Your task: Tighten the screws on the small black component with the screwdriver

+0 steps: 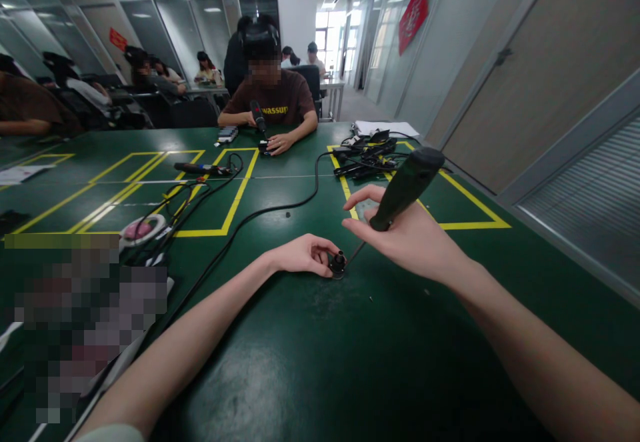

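Near the middle of the green table (320,375), my left hand (305,254) pinches a small black round part (339,263) with a raised cylindrical top. The part rests on or just above the tabletop. My right hand (400,232) holds a screwdriver (413,179) by its thick dark handle, which tilts up to the right. Its thin shaft slants down left toward the black part. I cannot tell whether the tip touches it. The right thumb and index finger reach loosely past the handle.
A heap of black cables and devices (370,152) lies back right inside yellow tape. One long black cable (260,210) crosses the table. At left are a corded tool (203,169), a white roll (143,230) and blurred items. Opposite, a person (280,99) handles a tool (258,115).
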Demonstrator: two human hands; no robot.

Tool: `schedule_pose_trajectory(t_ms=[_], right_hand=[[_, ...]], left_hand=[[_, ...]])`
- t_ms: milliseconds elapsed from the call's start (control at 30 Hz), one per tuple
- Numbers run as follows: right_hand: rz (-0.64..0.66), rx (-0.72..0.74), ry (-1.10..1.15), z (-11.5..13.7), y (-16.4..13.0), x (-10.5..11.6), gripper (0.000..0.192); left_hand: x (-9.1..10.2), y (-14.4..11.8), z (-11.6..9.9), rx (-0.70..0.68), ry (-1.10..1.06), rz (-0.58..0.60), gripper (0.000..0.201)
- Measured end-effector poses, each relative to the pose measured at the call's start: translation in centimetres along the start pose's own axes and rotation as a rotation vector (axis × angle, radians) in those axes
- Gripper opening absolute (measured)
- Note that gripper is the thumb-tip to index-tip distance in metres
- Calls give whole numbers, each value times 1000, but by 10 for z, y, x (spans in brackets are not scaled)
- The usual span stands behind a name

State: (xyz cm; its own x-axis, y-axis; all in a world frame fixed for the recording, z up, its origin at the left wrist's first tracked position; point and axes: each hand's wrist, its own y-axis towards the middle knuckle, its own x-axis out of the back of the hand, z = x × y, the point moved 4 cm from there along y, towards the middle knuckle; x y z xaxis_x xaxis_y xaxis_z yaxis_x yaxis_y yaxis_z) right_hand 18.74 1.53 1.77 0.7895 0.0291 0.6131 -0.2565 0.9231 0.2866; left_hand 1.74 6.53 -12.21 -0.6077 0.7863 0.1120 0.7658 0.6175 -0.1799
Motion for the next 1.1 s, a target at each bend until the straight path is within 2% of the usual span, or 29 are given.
schedule_pose_trajectory(t_ms=[300, 800, 1100], right_hand=[[27, 9, 62, -1, 0, -3, 25], [48, -4, 41, 1, -1, -3, 18], [43, -9, 53, 2, 0, -2, 22]], left_hand=[[1, 1, 3, 14, -6, -5, 45], [0, -1, -2, 11, 20, -7, 46], [-1, 1, -1, 8, 13, 2, 46]])
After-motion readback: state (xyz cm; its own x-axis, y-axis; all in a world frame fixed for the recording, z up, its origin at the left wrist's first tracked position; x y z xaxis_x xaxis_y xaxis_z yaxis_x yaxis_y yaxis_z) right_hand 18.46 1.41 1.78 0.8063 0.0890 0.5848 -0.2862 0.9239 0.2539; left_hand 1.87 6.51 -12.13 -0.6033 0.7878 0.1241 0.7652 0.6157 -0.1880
